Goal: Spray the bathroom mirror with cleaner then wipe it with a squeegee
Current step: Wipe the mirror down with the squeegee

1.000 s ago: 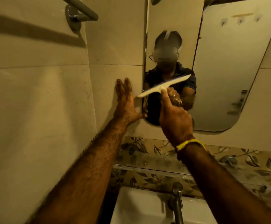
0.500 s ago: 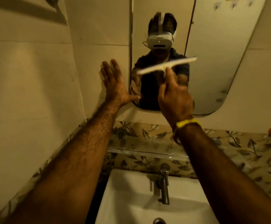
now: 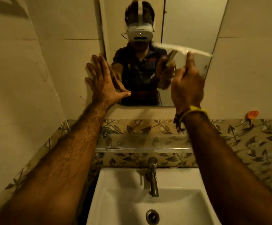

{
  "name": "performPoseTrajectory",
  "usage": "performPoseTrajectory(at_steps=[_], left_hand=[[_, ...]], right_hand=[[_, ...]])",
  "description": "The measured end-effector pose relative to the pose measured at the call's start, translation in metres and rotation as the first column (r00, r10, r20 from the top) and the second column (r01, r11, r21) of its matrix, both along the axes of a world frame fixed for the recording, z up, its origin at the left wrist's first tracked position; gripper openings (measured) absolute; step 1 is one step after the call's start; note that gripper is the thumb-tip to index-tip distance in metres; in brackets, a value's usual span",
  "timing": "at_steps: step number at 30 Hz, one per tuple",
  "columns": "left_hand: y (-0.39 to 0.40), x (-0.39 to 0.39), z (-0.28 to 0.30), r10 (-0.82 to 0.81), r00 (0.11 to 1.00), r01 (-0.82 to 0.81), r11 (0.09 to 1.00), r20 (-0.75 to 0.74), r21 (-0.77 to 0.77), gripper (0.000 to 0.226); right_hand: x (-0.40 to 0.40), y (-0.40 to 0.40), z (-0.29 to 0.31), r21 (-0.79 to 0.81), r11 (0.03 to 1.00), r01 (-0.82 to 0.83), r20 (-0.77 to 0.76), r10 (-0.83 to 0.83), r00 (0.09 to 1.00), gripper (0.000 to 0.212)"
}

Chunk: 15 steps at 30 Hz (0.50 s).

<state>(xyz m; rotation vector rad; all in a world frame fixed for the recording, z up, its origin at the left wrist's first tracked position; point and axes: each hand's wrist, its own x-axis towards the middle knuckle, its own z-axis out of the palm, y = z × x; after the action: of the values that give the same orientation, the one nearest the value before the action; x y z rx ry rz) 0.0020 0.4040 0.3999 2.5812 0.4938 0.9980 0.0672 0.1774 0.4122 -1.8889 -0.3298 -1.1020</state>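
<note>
Squeegee (image 3: 183, 49): white, blurred, blade against the right part of the mirror (image 3: 187, 28), tilted down to the right. Looks light; stiff plastic body, soft blade edge likely. Best held by the handle stem, low, for even pressure. Right hand (image 3: 188, 88) fingers wrapped round that handle. Left hand (image 3: 105, 82) flat, fingers spread, across the mirror's left edge and the wall. Glass likely slick, fragile.

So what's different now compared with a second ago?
The right hand has carried the white squeegee rightward across the mirror, from near its left edge to its right side, and it still grips the handle. The left hand stays flat on the wall at the mirror's left edge.
</note>
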Motion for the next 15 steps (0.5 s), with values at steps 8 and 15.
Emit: performPoseTrajectory(at_steps=[8, 15], left_hand=[[0.003, 0.005, -0.005, 0.011, 1.000, -0.011, 1.000, 0.021, 0.028, 0.157], [0.006, 0.007, -0.009, 0.030, 0.999, -0.031, 0.998, 0.018, 0.055, 0.156]], right_hand=[[-0.039, 0.011, -0.097, -0.017, 0.993, -0.116, -0.132, 0.113, 0.985, 0.055], [0.012, -0.004, -0.024, 0.401, 0.915, 0.036, -0.088, -0.001, 0.996, 0.052]])
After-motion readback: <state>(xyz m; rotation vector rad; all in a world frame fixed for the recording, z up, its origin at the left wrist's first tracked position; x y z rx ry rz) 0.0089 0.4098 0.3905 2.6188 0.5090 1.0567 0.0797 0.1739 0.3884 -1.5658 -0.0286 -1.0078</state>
